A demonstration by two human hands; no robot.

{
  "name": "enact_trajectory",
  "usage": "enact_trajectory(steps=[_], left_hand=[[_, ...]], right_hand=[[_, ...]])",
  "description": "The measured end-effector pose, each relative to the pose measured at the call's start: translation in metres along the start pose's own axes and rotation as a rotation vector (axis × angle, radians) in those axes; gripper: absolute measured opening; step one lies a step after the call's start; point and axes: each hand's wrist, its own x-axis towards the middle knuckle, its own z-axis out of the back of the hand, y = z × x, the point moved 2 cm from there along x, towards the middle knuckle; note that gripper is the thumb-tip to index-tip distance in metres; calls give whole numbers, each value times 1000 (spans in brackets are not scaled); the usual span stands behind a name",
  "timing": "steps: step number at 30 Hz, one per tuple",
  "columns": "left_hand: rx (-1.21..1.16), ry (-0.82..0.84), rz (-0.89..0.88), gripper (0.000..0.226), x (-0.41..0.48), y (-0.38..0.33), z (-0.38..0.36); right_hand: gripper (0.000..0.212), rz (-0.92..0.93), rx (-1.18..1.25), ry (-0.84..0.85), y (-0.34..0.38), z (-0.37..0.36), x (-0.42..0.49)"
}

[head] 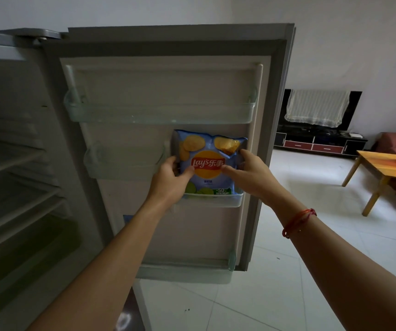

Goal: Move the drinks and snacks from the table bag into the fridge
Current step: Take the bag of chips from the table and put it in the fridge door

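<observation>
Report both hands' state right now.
Left hand: gripping the chip bag by its left edge.
Right hand: gripping the chip bag by its right edge.

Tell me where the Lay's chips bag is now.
In the head view, the Lay's chips bag stands in the small right bin of the open fridge door, below the wide top shelf, held between left hand and right hand.
</observation>
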Motion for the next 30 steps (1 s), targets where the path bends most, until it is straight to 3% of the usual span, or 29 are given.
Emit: enact_trajectory(steps=[3, 6, 15, 22, 30], left_hand=[[73, 4, -25, 17, -18, -3, 4], [207, 24, -62, 58, -35, -7, 11], [793, -103, -310, 87, -79, -10, 33], [972, -164, -377, 82, -103, -6, 45], [970, -158, -394, 78, -107, -12, 36]], right_hand=[[59, 33, -65, 28, 3, 0, -15], [74, 85, -175, 17, 2, 0, -28], [87, 155, -518, -34, -4, 0, -62], [87, 180, -675, -100, -9, 2, -86], [85, 177, -684, -104, -12, 5, -86]])
